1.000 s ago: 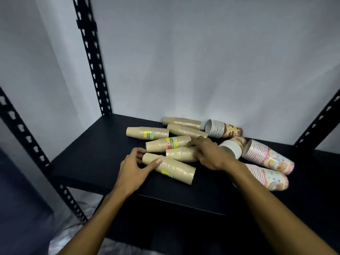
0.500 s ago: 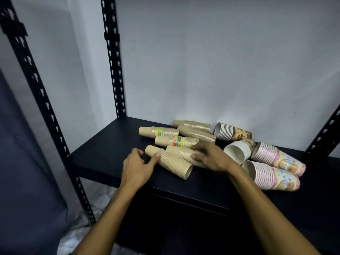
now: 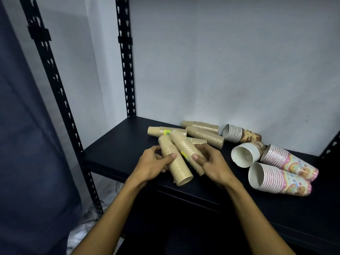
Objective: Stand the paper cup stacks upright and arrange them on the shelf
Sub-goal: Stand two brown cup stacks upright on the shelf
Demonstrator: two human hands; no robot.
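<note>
Left hand (image 3: 152, 165) grips a tan cup stack (image 3: 174, 162), right hand (image 3: 211, 162) grips a second tan stack (image 3: 187, 150) beside it, both tilted near the black shelf (image 3: 114, 153) front edge. More tan stacks (image 3: 204, 135) lie behind; white-rimmed patterned stacks (image 3: 279, 177) crowd the right. Left end bare, slotted posts (image 3: 127, 70) at the corners, grey wall behind.

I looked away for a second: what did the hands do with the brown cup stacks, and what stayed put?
Each hand took hold of a brown stack. The left hand now grips the front stack, the right hand the labelled stack beside it, both tipped up at their closed ends. The other brown stacks and the patterned stacks lie as before on the shelf.
</note>
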